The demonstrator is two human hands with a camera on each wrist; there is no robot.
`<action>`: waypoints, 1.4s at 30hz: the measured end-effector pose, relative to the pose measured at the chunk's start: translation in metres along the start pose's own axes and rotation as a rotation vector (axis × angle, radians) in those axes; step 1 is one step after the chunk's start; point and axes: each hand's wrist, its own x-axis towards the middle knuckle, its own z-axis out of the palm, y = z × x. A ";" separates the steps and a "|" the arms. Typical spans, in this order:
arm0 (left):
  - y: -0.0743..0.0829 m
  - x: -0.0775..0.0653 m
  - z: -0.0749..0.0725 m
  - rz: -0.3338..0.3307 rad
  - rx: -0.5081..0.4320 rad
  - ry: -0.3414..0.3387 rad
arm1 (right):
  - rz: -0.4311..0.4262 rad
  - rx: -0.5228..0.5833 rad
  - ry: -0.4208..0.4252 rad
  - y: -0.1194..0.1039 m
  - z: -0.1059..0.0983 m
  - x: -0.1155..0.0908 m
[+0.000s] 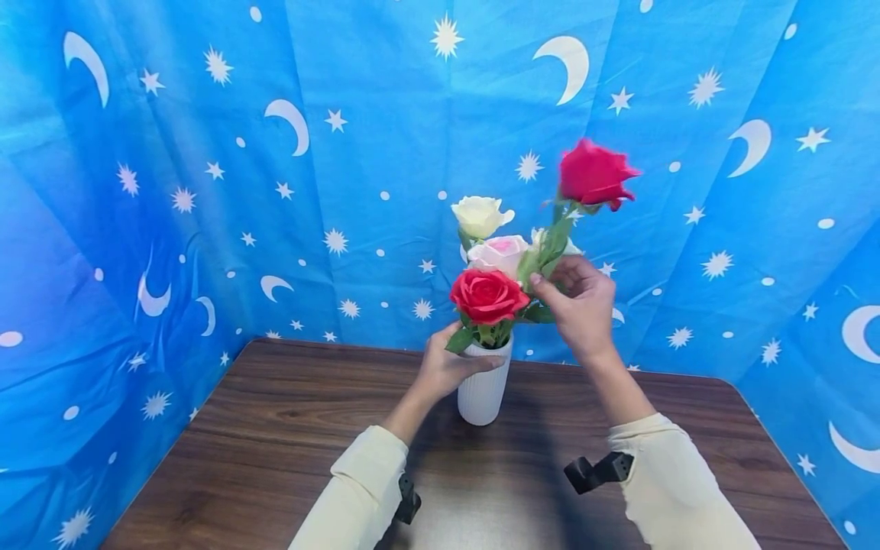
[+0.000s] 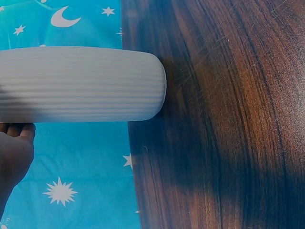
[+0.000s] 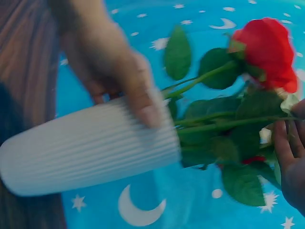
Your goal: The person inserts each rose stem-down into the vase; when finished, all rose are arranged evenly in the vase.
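A white ribbed vase (image 1: pixel 481 397) stands upright on the table, with its base toward the right in the left wrist view. My left hand (image 1: pixel 447 367) grips it just below the rim, thumb across the front. Above the vase, my right hand (image 1: pixel 580 305) pinches the leafy stem of a deep pink rose (image 1: pixel 594 176), whose head rises highest. A red rose (image 1: pixel 488 296), a pale pink rose (image 1: pixel 498 256) and a cream rose (image 1: pixel 480 216) stand in the vase. Another pale bloom is partly hidden behind the right hand. Green stems (image 3: pixel 205 126) run from the vase mouth toward the right fingers.
The dark wood table (image 1: pixel 309 428) has its back edge just behind the vase. Blue cloth (image 1: pixel 385 114) with white moons and stars hangs at the back and both sides. Each forearm wears a small black camera mount (image 1: pixel 598 472) at the cream sleeve.
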 end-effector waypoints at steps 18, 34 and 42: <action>-0.004 0.006 -0.002 0.072 0.004 -0.001 | 0.025 -0.090 -0.054 0.028 0.007 -0.016; -0.001 0.007 0.002 0.090 -0.028 0.022 | 0.095 -0.086 -0.087 0.054 0.014 -0.033; -0.003 0.007 0.003 0.085 -0.019 0.028 | 0.096 -0.116 -0.109 0.060 0.012 -0.035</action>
